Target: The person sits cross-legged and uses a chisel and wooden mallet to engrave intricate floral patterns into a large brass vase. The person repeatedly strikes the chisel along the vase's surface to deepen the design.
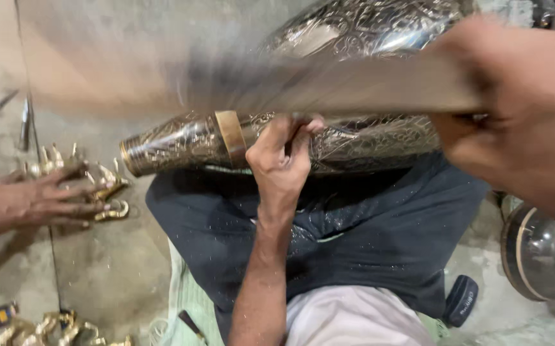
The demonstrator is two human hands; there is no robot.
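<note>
The left hand (282, 160), at the centre of the frame, is curled tight, fingers pinched on something small that cannot be made out, and it presses against the side of an engraved metal vase (328, 138) lying on its side across the person's lap. The vase runs from its narrow neck at centre left, ringed by a plain brass band (231, 138), to its wide body at upper right. The right hand (521, 122), at the right edge, is clenched around a long handle (328, 86) blurred by motion, which streaks across the upper frame above the vase. Under the vase lies a dark blue cloth (367, 230) over the lap. At the left edge another person's hand (33, 202) rests flat on small golden brass pieces (101, 186) on the floor (110, 269). More brass pieces (53, 330) lie at lower left, and a shiny round metal vessel (543, 253) sits at lower right.
</note>
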